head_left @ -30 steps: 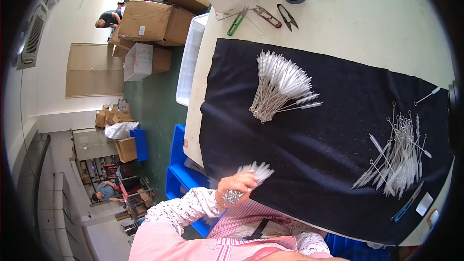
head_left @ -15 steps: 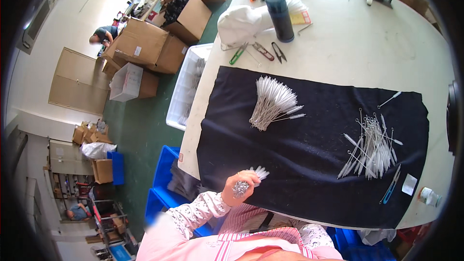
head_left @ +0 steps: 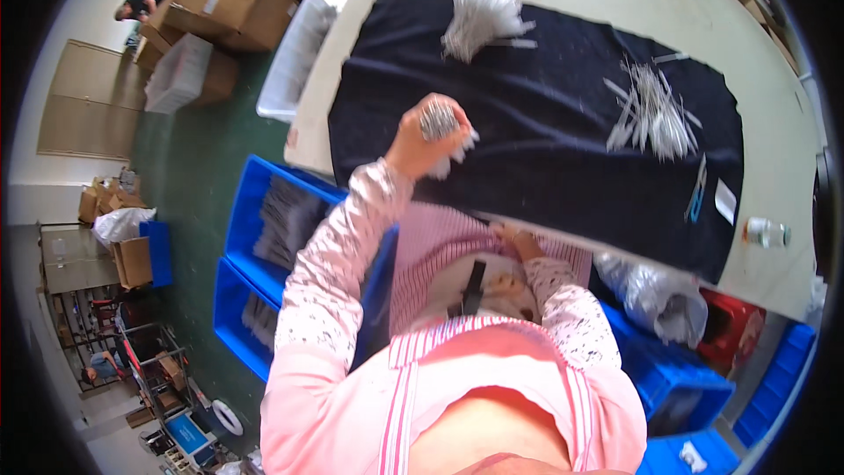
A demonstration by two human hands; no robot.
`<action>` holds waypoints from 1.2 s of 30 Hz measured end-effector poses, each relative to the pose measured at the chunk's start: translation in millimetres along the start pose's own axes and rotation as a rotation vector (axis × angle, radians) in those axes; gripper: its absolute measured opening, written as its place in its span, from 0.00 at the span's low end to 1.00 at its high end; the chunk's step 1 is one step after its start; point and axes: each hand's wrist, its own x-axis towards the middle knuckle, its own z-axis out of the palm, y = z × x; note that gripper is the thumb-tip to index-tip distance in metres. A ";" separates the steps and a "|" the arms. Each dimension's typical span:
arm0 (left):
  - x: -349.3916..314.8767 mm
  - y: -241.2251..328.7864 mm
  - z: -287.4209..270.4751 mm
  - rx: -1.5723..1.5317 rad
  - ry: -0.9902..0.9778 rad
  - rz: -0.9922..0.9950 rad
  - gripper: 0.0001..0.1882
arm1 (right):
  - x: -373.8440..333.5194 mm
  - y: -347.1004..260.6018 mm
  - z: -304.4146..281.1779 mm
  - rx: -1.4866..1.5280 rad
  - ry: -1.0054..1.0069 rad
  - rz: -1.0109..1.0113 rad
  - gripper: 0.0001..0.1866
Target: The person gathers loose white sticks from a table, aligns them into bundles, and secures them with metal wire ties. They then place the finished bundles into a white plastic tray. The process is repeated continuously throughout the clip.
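Note:
My left hand (head_left: pixel 428 136) is closed round a bundle of thin wire tube brushes (head_left: pixel 438 121). Their looped wire ends point up, and white bristle tips show below the fingers. It is held over the near left part of a black cloth (head_left: pixel 527 158). My right hand (head_left: pixel 520 241) is low at the table's front edge, by the striped apron; its fingers are blurred and partly hidden. On the cloth, one fanned pile of white brushes (head_left: pixel 482 22) lies at the far left, and a looser pile of brushes (head_left: pixel 655 114) at the right.
Blue snips (head_left: pixel 697 192), a paper slip (head_left: pixel 725 200) and a small jar (head_left: pixel 767 233) lie at the right. Blue bins (head_left: pixel 236 246) with brushes and a white bin (head_left: pixel 274 88) stand left. More blue bins (head_left: pixel 677 378) are below right. Cartons (head_left: pixel 224 0) and people are further off.
The view has tipped down toward my body. My left hand, still gripping the brushes, has moved a little farther over the cloth. My right hand has come into view at the table edge.

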 end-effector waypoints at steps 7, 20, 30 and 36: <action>-27.5 -19.2 -37.5 -0.339 0.158 -0.094 0.14 | -76.4 -72.1 -93.5 0.198 -0.089 0.195 0.22; -23.6 -20.8 -38.7 -0.020 0.098 0.166 0.06 | -123.9 -154.7 -127.3 -0.001 -0.160 -0.048 0.20; -6.8 51.3 -100.6 -0.070 0.242 0.150 0.06 | -126.2 -191.4 -129.5 -0.062 -0.175 -0.313 0.18; -37.2 94.7 -66.6 0.435 -0.209 0.630 0.09 | -99.7 -261.9 -174.7 1.419 -0.516 0.252 0.22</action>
